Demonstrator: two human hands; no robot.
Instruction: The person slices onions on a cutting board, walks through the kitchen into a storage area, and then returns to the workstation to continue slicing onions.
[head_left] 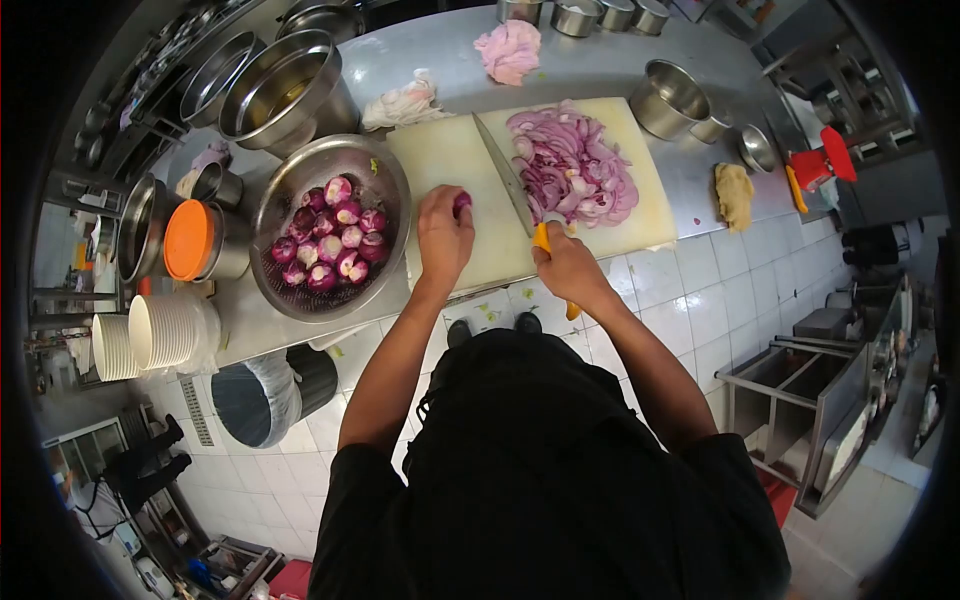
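Observation:
My left hand is closed round a purple onion on the left half of the pale cutting board. In my right hand is the yellow handle of a large knife, its blade slanting up and left across the board. Right of the blade lies a heap of sliced purple onion. To the left of the board stands a perforated metal bowl holding several peeled onions.
Steel pots and an orange lid stand at the left, above stacked white tubs. A pink cloth, a white cloth, a metal pot and a tan cloth lie around the board. A lined bin is below.

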